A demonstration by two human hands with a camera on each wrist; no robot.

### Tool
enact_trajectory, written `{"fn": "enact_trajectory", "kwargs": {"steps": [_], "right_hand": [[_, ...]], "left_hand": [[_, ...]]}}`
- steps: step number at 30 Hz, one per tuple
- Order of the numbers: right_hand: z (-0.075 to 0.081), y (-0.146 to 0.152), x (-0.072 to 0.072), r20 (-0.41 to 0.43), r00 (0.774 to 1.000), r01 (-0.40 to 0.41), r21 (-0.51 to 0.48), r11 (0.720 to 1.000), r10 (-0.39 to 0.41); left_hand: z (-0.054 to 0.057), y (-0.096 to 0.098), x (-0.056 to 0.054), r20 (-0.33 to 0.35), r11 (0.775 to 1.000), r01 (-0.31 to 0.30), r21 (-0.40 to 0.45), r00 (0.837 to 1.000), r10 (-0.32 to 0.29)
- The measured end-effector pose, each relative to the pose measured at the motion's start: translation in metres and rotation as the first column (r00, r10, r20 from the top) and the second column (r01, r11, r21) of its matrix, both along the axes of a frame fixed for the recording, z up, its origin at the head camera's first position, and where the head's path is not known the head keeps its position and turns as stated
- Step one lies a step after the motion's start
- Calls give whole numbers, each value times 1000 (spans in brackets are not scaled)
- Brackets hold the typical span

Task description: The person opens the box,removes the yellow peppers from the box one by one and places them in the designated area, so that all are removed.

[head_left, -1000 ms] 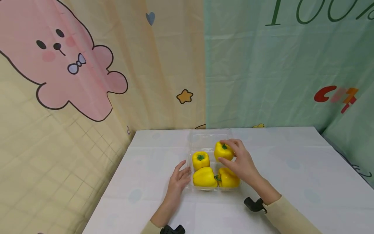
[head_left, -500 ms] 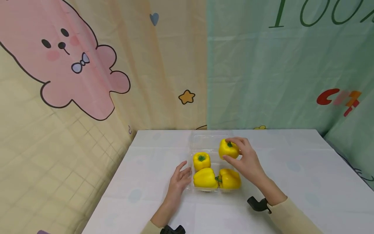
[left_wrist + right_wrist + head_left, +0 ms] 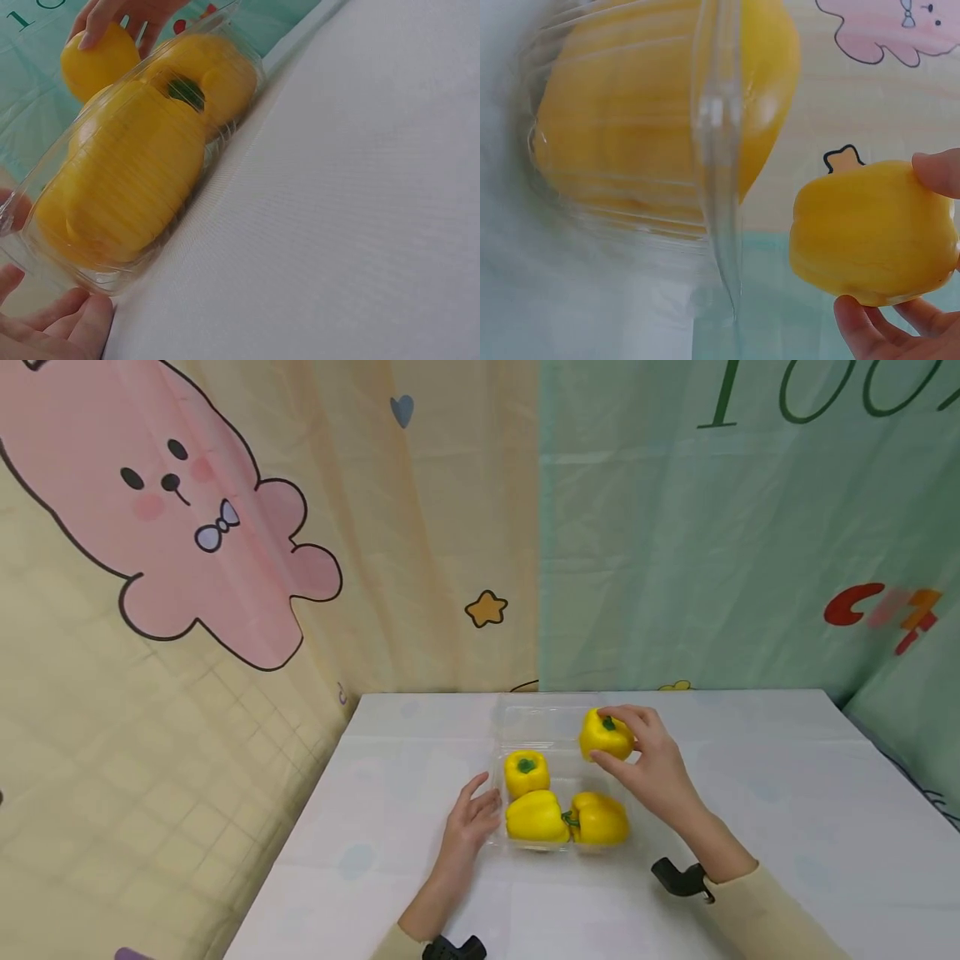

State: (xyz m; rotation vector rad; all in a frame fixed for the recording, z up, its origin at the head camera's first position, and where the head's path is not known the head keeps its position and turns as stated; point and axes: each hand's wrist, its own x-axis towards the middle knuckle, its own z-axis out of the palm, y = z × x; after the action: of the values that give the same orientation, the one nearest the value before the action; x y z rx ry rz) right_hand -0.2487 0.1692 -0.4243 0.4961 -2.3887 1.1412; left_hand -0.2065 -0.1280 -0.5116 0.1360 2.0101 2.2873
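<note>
My right hand [image 3: 655, 768] grips a yellow bell pepper [image 3: 602, 737] between thumb and fingers, its green stem facing up. It is raised above the back right of a clear plastic clamshell box [image 3: 572, 770]; the right wrist view shows the held pepper apart from the box wall. Inside the box lie a bell pepper with its stem up [image 3: 527, 767], a sideways bell pepper at the front left [image 3: 536, 817] and another at the front right [image 3: 604, 818]. My left hand [image 3: 467, 827] rests at the box's left side, fingers loosely bent, fingertips touching or very near its edge.
The box's transparent lid [image 3: 536, 723] is folded back flat toward the far edge of the white-covered table [image 3: 750, 827]. Printed curtains [image 3: 675, 527] hang behind the table and at both sides. Each wrist wears a black camera mount [image 3: 681, 877].
My right hand has lifted the held pepper and carried it right and slightly away from the box's middle. The left hand keeps its place by the box. The head view has shifted a little.
</note>
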Motion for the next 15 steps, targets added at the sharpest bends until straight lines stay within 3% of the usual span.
{"fn": "enact_trajectory", "kwargs": {"steps": [15], "right_hand": [[3,27,6,1,999,33,22,999,-33]], "left_hand": [[3,2,2,-1,1000,1,-10,1000,-1]]}}
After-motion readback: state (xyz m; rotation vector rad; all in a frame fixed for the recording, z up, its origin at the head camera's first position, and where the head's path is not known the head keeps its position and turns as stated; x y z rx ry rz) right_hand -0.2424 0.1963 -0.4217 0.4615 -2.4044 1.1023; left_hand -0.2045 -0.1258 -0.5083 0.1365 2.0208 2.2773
